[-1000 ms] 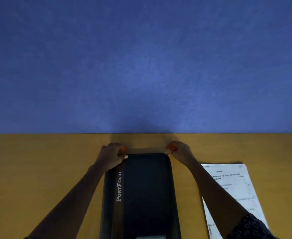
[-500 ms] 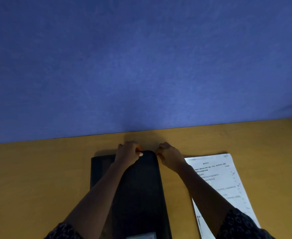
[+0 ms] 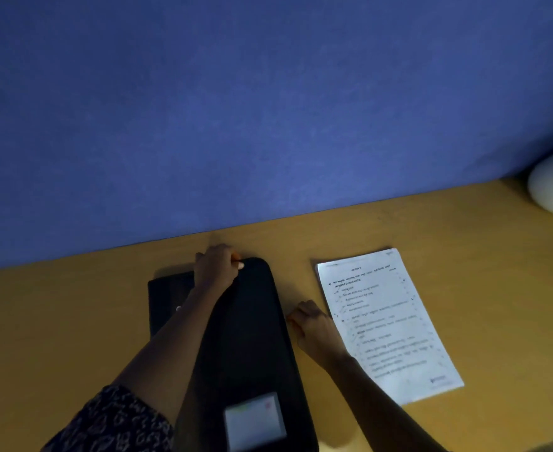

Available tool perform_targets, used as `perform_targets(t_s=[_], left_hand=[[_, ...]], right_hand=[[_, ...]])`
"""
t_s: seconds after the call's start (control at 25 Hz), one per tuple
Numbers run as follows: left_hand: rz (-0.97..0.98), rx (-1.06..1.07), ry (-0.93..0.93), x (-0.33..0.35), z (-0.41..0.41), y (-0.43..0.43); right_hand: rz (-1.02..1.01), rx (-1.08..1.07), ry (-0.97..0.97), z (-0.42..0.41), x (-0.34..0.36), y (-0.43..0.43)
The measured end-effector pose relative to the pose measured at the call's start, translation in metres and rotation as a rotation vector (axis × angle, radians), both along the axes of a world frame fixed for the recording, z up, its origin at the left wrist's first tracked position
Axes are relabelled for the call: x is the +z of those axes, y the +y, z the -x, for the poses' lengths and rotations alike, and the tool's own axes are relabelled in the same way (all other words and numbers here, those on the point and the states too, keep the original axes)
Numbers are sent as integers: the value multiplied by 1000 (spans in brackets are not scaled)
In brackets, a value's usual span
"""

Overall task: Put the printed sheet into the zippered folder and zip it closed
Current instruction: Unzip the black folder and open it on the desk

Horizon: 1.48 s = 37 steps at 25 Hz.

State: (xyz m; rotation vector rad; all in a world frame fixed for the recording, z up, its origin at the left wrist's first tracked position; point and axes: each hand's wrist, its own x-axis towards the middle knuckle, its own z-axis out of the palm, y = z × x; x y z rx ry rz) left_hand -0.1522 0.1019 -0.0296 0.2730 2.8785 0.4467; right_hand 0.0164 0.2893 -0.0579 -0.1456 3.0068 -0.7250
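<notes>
surface [image 3: 72, 321]: smooth matt ochre, wood-like | zippered folder [image 3: 252, 337]: black matt woven cloth | folder label [image 3: 255, 419]: pale, slight sheen | printed sheet [image 3: 386, 321]: white matt paper | wall panel [image 3: 268, 109]: blue felt-like, matt | pot [image 3: 549, 187]: white, smooth | sleeve [image 3: 115, 422]: patterned cloth

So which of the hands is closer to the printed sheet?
The right hand. It sits at the folder's right edge, right beside the sheet's left edge. The left hand is at the folder's far top corner, with the folder between it and the sheet.
</notes>
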Motion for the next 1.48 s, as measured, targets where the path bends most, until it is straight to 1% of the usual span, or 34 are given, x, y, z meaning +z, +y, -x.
perform_targets(t_s=[0.08, 0.16, 0.24, 0.32, 0.44, 0.68, 1.08, 1.28, 1.48], left_hand=[[98, -81, 85, 1, -11, -1], [102, -171, 115, 2, -32, -4], [64, -250, 68, 1, -58, -8], [83, -322, -6, -3, -88, -14], [109, -377, -74, -8, -130, -27], [143, -368, -146, -12, -199, -55], [145, -350, -164, -14, -262, -82], [172, -318, -99, -22, -284, -88], [178, -285, -32, -30, -294, -87]], right_hand=[[2, -25, 1, -16, -1, -2], [-7, -47, -36, -28, 1, -5], [-32, -54, -61, -37, 2, -9], [-50, -66, -78, -49, 4, -11], [-78, -109, -77, -73, 7, -16], [-112, -163, -86, -125, 8, -25], [-82, -303, -44, -208, 4, -39], [-9, -389, 1, -247, -1, -58], [85, -507, 23, -263, -2, -94]])
